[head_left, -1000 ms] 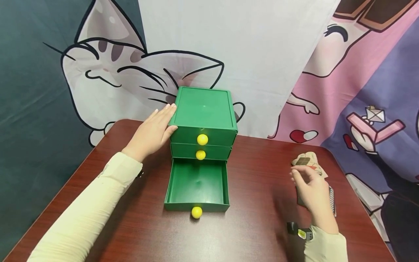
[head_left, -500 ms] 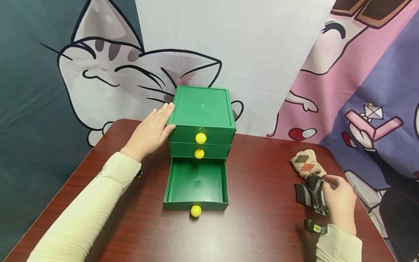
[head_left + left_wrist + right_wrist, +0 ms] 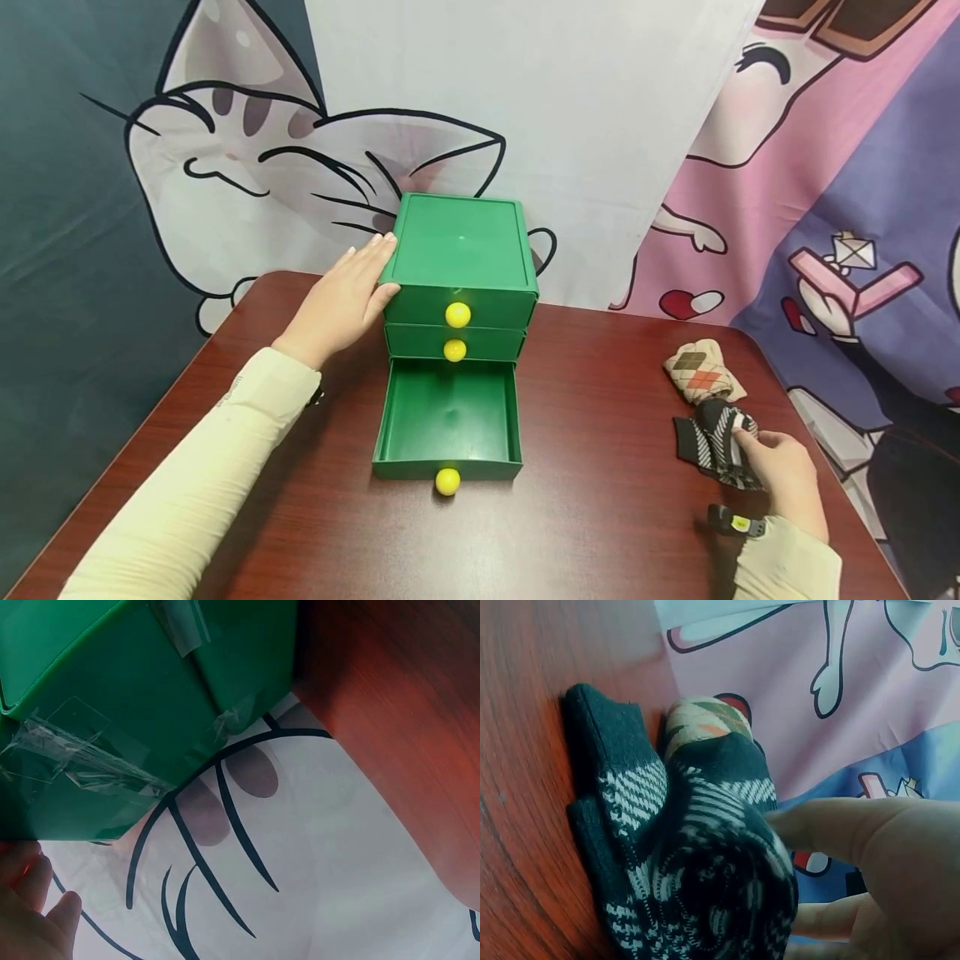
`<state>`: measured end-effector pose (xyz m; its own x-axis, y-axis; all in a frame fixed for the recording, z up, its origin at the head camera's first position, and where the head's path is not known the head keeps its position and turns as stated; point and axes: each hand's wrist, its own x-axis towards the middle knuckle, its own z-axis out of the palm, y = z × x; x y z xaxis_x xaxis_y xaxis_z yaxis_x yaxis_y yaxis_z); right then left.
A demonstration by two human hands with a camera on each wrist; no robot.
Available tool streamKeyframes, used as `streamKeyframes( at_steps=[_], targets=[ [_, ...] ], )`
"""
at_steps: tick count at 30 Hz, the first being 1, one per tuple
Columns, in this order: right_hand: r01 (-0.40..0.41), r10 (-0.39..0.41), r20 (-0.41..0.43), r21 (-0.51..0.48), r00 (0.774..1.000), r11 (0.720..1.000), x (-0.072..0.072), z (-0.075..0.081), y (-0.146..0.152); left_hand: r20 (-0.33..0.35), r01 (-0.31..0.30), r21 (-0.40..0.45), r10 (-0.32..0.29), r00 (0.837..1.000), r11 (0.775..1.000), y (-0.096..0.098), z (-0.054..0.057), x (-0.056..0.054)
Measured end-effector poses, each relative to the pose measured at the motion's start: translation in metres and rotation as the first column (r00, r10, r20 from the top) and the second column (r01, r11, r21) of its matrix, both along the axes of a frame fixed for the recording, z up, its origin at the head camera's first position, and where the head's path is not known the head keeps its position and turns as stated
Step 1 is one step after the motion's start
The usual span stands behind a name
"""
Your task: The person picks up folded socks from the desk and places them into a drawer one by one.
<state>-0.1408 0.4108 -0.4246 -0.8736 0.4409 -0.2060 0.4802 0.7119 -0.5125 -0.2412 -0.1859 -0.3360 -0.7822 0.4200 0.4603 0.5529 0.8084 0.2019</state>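
A green drawer cabinet (image 3: 460, 242) with yellow ball knobs stands on the table, its bottom drawer (image 3: 450, 417) pulled out and bare inside. My left hand (image 3: 337, 304) rests on the cabinet's left upper edge, fingers straight; in the left wrist view part of that hand (image 3: 34, 911) shows beside the green wall. At the right, my right hand (image 3: 787, 479) pinches a rolled pair of black-and-white patterned socks (image 3: 716, 446) at its right side. The roll's spiral end shows in the right wrist view, where the thumb touches the socks (image 3: 720, 877). Beige argyle socks (image 3: 701, 371) lie just behind them.
The reddish-brown table (image 3: 592, 467) extends between the cabinet and the socks. A cloth backdrop (image 3: 570, 125) with cartoon figures hangs behind. Clear tape (image 3: 82, 757) is stuck on the cabinet's side.
My right hand has moved right and towards me, over to the black-and-white socks, and now pinches them. My left hand keeps its place on the cabinet. The view shifts slightly.
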Motion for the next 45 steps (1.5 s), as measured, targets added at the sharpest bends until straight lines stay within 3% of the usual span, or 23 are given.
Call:
streamKeyframes(
  at_steps=[13, 17, 24, 33, 45],
  targets=[
    [-0.033, 0.037, -0.068, 0.063, 0.997, 0.997, -0.007, 0.001, -0.020, -0.003, -0.008, 0.000, 0.008, 1.000, 1.000, 0.000, 0.000, -0.001],
    [-0.063, 0.066, -0.082, 0.045, 0.994, 0.997, -0.009, 0.000, -0.027, 0.002, -0.010, 0.001, 0.010, 1.000, 1.000, -0.001, -0.001, -0.001],
    [-0.050, 0.048, -0.058, -0.029, 0.997, 0.998, -0.015, -0.002, -0.042, 0.007, -0.013, 0.005, 0.013, 1.000, 1.000, 0.000, -0.001, 0.000],
    [-0.235, 0.236, 0.000, 0.064, 0.972, 0.970, -0.021, -0.002, -0.045, 0.000, -0.010, 0.007, 0.010, 1.000, 1.000, 0.000, -0.002, 0.001],
    [-0.310, 0.308, -0.061, -0.033, 0.949, 0.950, -0.022, -0.002, -0.058, -0.005, -0.002, 0.007, 0.002, 1.000, 1.000, 0.001, -0.001, 0.001]
  ],
)
